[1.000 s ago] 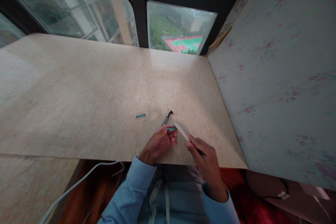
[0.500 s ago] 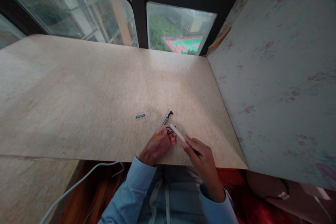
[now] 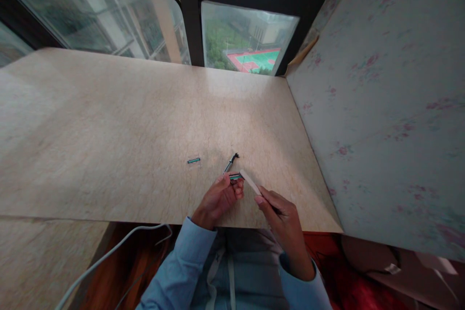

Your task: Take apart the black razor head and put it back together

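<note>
My left hand (image 3: 220,202) pinches a small razor blade cartridge (image 3: 235,177) with a green strip, close above the ledge. In my right hand (image 3: 285,215) is a flat wooden stick (image 3: 250,181), gripped between thumb and fingers. Its rounded tip meets or lies just beside the right end of the cartridge; I cannot tell which. Just beyond my left fingers lies a razor handle (image 3: 231,162), dark at its far end and partly covered by the hand. Farther left, a second cartridge (image 3: 193,160) with a green strip rests on what looks like a clear holder.
The hands work over a beige marble-patterned ledge (image 3: 145,121). A dark-framed window (image 3: 196,24) stands behind it, and a flowered wall (image 3: 374,106) bounds the right side. A white cable (image 3: 109,256) hangs at the lower left, below the front edge.
The wooden stick has shifted slightly right, from across the cartridge to its right end, showing more of the green strip. My left hand has barely moved.
</note>
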